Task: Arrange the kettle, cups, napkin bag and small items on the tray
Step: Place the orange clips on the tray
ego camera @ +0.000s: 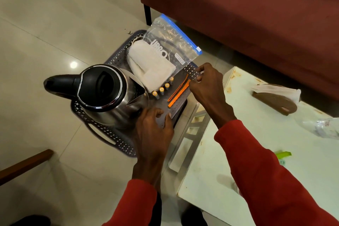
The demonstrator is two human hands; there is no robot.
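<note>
The left hand (155,126) is rested on the near floor of the tray (102,134), fingers loosely bent, nothing gripped. Beside it, the kettle (108,91) is stood upright on the tray. Further on, the right hand (207,84) is held at the tray's right edge, its grip seemingly pinching the orange strips (178,91); this cannot be confirmed. The strips should be laid parallel to the four batteries (163,87), clear of the kettle. Beyond, the napkin bag (165,55) is lain across the far end. No cups are seen.
</note>
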